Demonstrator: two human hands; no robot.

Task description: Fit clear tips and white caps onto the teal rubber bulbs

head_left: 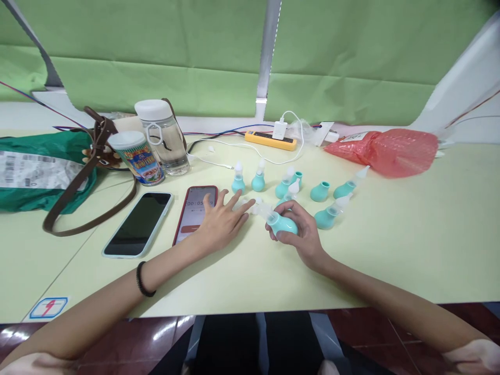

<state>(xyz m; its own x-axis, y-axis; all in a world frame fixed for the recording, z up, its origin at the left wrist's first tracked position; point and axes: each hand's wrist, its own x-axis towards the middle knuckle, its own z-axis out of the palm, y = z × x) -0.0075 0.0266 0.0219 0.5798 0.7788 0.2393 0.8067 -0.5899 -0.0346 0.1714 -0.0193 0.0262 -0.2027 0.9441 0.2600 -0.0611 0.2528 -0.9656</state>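
Observation:
My right hand is closed around a teal bulb nasal aspirator, its clear collar tilted up to the left. My left hand has its fingers spread, reaching over small clear plastic pieces on the table. The red-cased phone lies partly under that hand, with a timer on its screen. Behind the hands stand several teal bulbs with clear tips, among them one bulb at the left and another beside it. An open-necked bulb has no tip. A capped bulb lies right of my right hand.
A second phone lies at the left. Behind it stand a snack canister and a water bottle, near a brown strap and a green parcel. A yellow power strip and a red plastic bag sit at the back.

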